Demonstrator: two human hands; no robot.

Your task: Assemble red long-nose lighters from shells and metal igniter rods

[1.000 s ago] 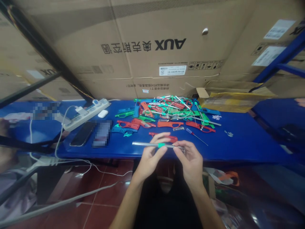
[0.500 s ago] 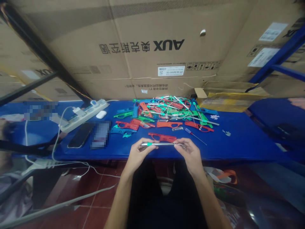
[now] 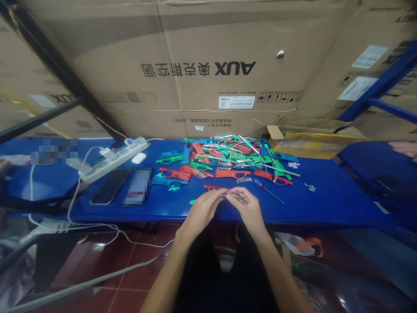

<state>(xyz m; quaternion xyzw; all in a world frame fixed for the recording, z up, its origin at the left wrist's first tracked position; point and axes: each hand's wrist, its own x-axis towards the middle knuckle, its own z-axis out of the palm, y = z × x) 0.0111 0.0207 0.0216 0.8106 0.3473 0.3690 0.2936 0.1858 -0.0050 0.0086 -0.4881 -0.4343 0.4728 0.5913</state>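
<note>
My left hand is closed around a thin metal tube, mostly hidden behind its fingers; the tube's green end pokes out on the left. Fingertips of my right hand pinch thin wires at the tube's other end, meeting the left fingertips. Just behind both hands lies a red lighter handle shell, partly covered by them. Farther back is a heap of lighter parts: red, green and blue handle shells, metal tubes and wires. A screwdriver rests to the right of my hands.
On the left of the blue table lie a black phone, a blurred-out phone-like item, a white power strip and a white earbud case. An open carton stands back right. Small white pieces lie near the screwdriver.
My left hand has slid right along the tube, up against my right hand, and now covers most of the tube. My right hand has shifted slightly left.
</note>
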